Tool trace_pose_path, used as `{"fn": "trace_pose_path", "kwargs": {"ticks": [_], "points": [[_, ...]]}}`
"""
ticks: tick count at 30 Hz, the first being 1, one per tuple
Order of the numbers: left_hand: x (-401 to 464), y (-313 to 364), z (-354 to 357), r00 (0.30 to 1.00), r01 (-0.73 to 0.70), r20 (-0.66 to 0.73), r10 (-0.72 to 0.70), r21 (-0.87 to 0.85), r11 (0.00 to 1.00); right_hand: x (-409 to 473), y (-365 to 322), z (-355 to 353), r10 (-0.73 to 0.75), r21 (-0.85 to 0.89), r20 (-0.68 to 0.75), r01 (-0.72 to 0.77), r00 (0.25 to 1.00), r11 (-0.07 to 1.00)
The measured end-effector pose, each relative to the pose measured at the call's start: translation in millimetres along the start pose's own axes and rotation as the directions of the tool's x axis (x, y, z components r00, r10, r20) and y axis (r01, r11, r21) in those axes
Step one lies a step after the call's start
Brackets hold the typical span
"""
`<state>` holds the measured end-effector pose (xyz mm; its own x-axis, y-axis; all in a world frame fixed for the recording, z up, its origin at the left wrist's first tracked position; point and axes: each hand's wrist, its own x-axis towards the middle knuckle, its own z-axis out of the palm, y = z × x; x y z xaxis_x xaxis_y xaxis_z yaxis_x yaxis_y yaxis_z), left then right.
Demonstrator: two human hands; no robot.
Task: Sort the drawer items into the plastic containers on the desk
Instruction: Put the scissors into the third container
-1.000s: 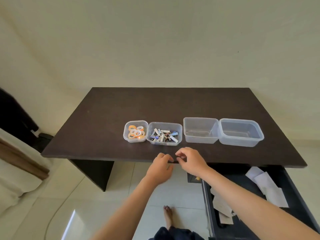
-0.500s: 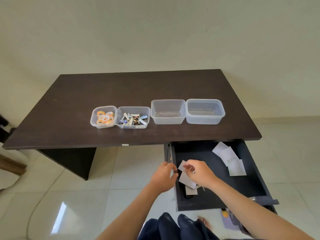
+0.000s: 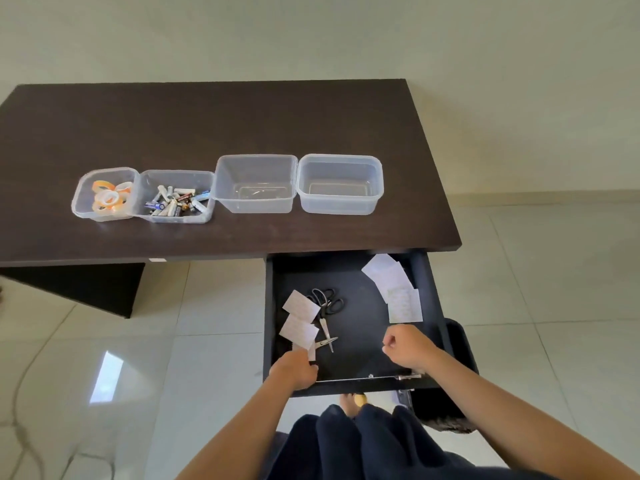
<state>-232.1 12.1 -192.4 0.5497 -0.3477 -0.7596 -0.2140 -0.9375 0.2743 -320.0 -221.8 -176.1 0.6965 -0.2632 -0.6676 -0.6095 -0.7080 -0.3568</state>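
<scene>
The drawer (image 3: pixel 356 362) under the right end of the worktop (image 3: pixel 242 126) is pulled out. The left hand (image 3: pixel 294 370) is at its front left corner, and the grip there pinches a small white paper (image 3: pixel 311 353) that stands up between the fingers. Just behind it lie two more white cards (image 3: pixel 300 318), one partly over the other, and beside them two pairs of scissors (image 3: pixel 325 311) – black handles to the back, blades to the front, partly under the cards. The right hand (image 3: pixel 408 346) hangs over the front right part of the drawer with its fingers curled in; I cannot tell if this grip holds anything. A heap of white papers (image 3: pixel 394 287) lies in the back right corner.

On the worktop four clear containers stand in a row, touching or almost touching. The first from the left, the tape box (image 3: pixel 104 195), holds tape rolls. The battery box (image 3: pixel 176 197) next to it holds batteries. The third box (image 3: pixel 255 185) and the fourth box (image 3: pixel 341 183) – the bigger ones – hold nothing.
</scene>
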Motion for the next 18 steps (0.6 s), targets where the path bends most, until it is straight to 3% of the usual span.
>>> {"fn": "trace_pose_path", "kwargs": {"ticks": [3,6,8,10,12,18], "points": [[3,-1,9,0.998,0.031,0.05,-0.032,0.005,0.999,14,20,1,0.071,-0.211,0.168,-0.035,0.983,0.977],[3,0,11,1.0,-0.005,0.008,0.006,-0.074,0.997,19,29,4,0.142,-0.339,0.294,-0.036,0.945,0.94],[2,0,10,0.989,-0.038,-0.144,0.017,-0.146,0.989,22,33,6,0.169,-0.353,0.34,-0.041,0.925,0.935],[1,1,10,0.934,-0.06,-0.358,0.0,-0.157,0.986,25,35,7,0.172,-0.345,0.366,-0.038,0.915,0.938],[3,3,8,0.882,-0.075,-0.47,-0.031,-0.204,0.976,27,37,7,0.169,-0.331,0.38,-0.037,0.909,0.943],[25,7,2,0.944,-0.01,-0.323,-0.068,-0.232,0.973,29,42,10,0.117,-0.252,0.402,-0.013,0.908,0.968]]}}
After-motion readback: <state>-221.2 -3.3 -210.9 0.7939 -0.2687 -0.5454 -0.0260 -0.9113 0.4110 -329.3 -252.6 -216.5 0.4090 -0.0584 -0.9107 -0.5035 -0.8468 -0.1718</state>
